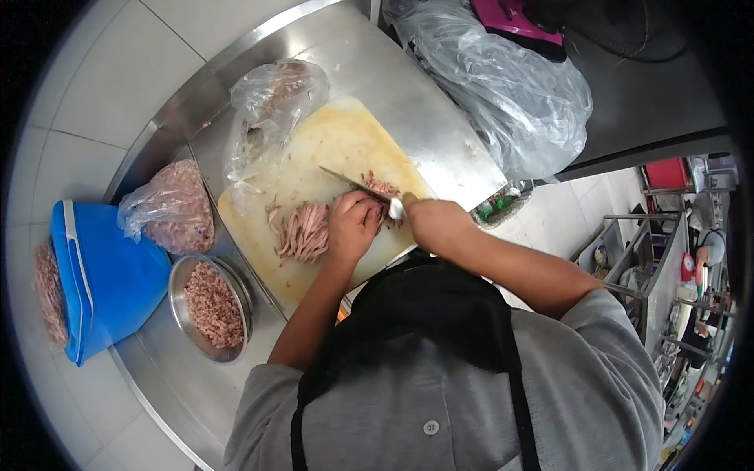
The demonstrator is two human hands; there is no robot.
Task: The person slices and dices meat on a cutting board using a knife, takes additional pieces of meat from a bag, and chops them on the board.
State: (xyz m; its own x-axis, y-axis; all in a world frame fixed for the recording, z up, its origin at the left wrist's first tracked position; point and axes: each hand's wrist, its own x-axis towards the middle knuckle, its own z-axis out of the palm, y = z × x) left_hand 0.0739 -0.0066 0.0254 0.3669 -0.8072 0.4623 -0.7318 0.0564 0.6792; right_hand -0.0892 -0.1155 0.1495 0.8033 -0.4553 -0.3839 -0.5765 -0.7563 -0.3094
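Observation:
A knife (349, 180) is gripped in my right hand (437, 223), its blade pointing up and left over the cutting board (330, 141). My left hand (353, 226) rests with curled fingers on strips of meat (302, 232), close beside the blade. The strips fan out to the left of that hand. Small chopped pieces of meat (380, 184) lie on the far side of the blade. Something white shows at the handle end of the knife. Part of the meat between my hands is hidden by my fingers.
To the left stand a metal bowl (177, 292) of diced meat, a bag of meat (182, 208) and a blue container (118, 275). A clear plastic bag (275, 94) overlaps the board's far left edge. A large plastic bag (503, 94) lies at the upper right.

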